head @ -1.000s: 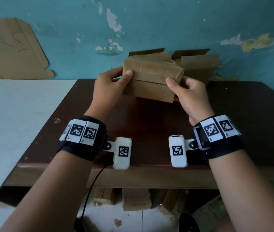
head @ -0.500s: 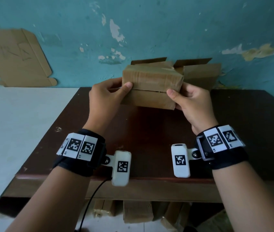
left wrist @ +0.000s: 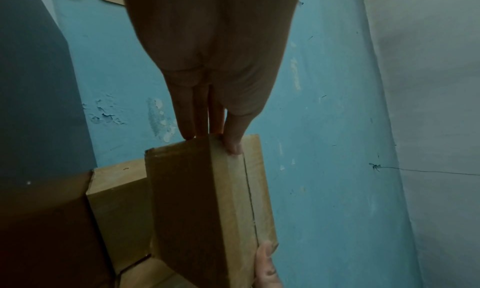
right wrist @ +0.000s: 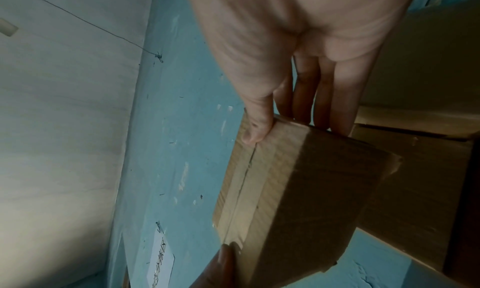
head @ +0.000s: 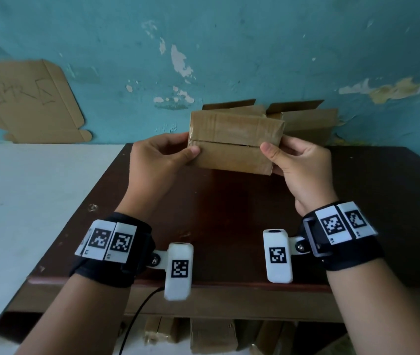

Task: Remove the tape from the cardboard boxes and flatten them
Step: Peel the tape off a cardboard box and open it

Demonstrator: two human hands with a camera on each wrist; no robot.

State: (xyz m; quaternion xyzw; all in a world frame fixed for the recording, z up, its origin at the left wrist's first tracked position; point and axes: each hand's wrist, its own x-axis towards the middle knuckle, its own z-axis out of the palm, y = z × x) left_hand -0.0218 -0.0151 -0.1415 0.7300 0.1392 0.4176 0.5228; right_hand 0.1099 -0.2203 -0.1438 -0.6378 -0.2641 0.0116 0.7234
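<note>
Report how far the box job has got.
Done: one flattened cardboard sheet leans on the wall. In hand: the left hand and right hand hold a closed box above the table, thumbs at its seam. Left: opening and flattening it, then the open box behind.

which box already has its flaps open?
The rear box by the wall: its top flaps stand up. The front box, gripped between the left hand and the right hand, has its flaps closed along the seam.
</note>
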